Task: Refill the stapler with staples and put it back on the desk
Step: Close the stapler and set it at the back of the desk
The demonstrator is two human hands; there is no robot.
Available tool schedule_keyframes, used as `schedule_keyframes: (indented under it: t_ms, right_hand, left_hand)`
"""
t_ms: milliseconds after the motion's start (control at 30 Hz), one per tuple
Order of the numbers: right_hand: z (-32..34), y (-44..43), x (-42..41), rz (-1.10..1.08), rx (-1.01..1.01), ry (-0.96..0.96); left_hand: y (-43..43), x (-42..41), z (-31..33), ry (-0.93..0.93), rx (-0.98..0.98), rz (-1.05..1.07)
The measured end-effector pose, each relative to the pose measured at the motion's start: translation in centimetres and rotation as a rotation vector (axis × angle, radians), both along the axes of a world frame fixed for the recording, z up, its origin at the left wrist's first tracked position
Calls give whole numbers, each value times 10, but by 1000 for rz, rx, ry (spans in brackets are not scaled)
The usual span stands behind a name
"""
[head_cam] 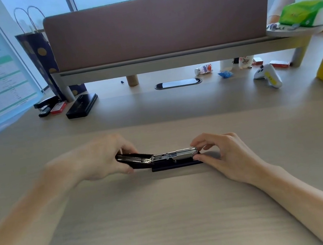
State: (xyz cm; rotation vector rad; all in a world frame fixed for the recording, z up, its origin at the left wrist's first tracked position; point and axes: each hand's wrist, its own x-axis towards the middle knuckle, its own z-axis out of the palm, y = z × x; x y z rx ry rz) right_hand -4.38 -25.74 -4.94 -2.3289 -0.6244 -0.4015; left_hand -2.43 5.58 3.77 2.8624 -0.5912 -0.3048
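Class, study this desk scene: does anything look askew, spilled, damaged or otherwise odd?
One thing: a small white bottle lies on its side under the shelf, not spilled. The stapler is swung open flat between the left hand and right hand, as refilling requires.

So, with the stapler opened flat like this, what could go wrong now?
The left hand holds the stapler's black cover swung back; if that grip slips, the cover may snap onto the right hand's fingertips at the metal magazine. Staples pressed in crooked there could jam or scatter onto the desk.
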Motion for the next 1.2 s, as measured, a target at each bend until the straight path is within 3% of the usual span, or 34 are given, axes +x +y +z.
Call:
schedule_keyframes:
  t_ms: [100, 167, 400, 667, 800, 900, 1200]
  right_hand:
    - [1, 0, 0, 0, -5, 5]
    - [0, -1, -1, 0, -3, 11]
    - [1, 0, -1, -10, 56, 80]
    - [0, 0, -1, -12, 65, 112]
    - [-1, 1, 0, -9, 77, 108]
    - [-1, 0, 0, -9, 74, 104]
    - [1, 1, -2, -3, 67, 110]
  left_hand:
    - [-21, 2, 28, -46, 165, -21]
    - [-34, 3, 39, -111, 175, -19]
    - [-74, 2, 38, -146, -132, -88]
    - [-95, 6, -17, -96, -241, -164]
    - [-102, 10, -25, 30, -382, 47]
    - [-117, 12, -34, 52, -332, 182]
    - [-126, 7, -51, -102, -248, 155]
